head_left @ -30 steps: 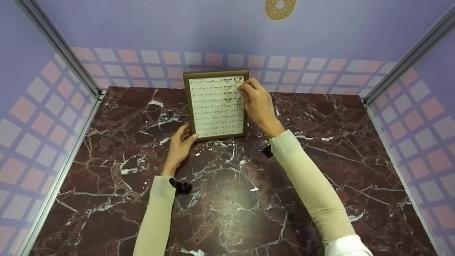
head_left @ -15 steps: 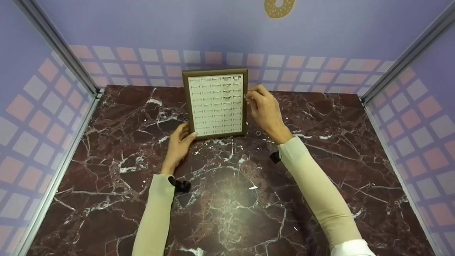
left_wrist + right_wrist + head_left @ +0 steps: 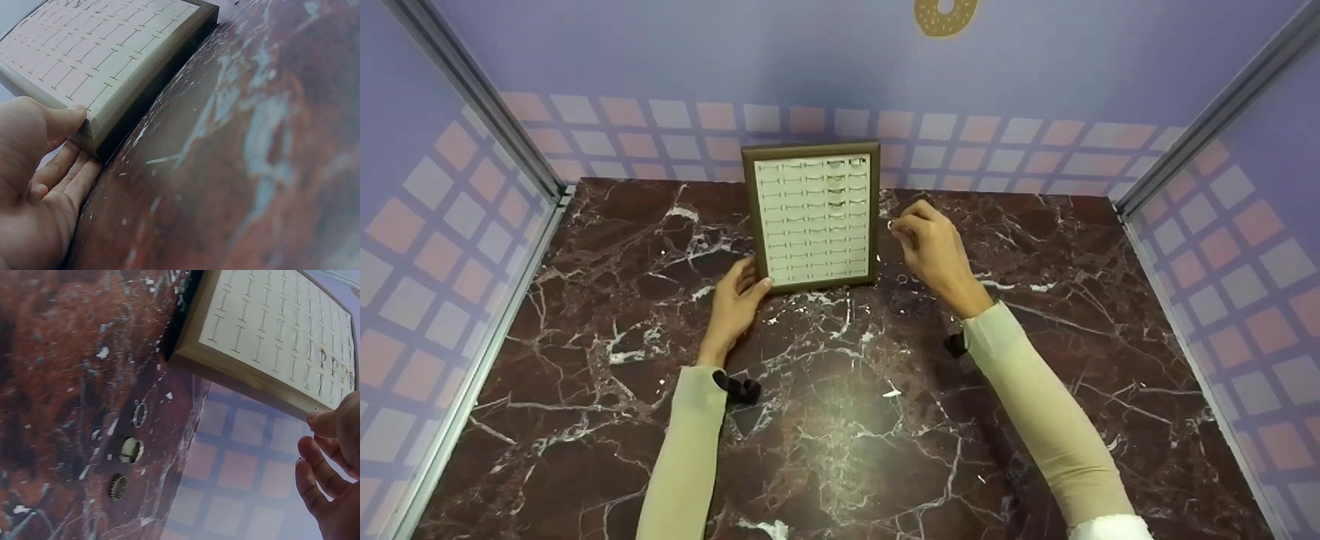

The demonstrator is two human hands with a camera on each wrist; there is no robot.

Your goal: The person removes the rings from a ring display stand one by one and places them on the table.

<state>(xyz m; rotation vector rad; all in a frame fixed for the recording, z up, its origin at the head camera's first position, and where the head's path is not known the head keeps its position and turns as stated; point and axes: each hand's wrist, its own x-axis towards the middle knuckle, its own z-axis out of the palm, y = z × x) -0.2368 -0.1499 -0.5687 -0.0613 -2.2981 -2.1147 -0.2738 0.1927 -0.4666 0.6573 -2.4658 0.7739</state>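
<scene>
A ring display board [image 3: 817, 225] with a brown wooden frame and a white slotted face leans near the back wall. Several rings [image 3: 836, 191] sit in its upper right slots. My left hand [image 3: 735, 304] grips the lower left corner, thumb on the front; in the left wrist view its fingers [image 3: 73, 174] go around the frame's edge. Just right of the board, my right hand [image 3: 937, 247] pinches a small ring [image 3: 891, 224] between thumb and fingertips. That ring is barely visible in the right wrist view, where the thumb [image 3: 323, 423] and fingers show.
On the marble-patterned table [image 3: 825, 420] to the right of the board lie a thin ring [image 3: 139, 415], a wide-faced ring [image 3: 129, 450] and a dark patterned ring [image 3: 117, 487]. A tiled purple back wall [image 3: 990, 142] and side walls enclose the table.
My right hand has drawn away from the board's upper right slots, moving right and down with the small ring. The left hand has kept its grip on the corner.
</scene>
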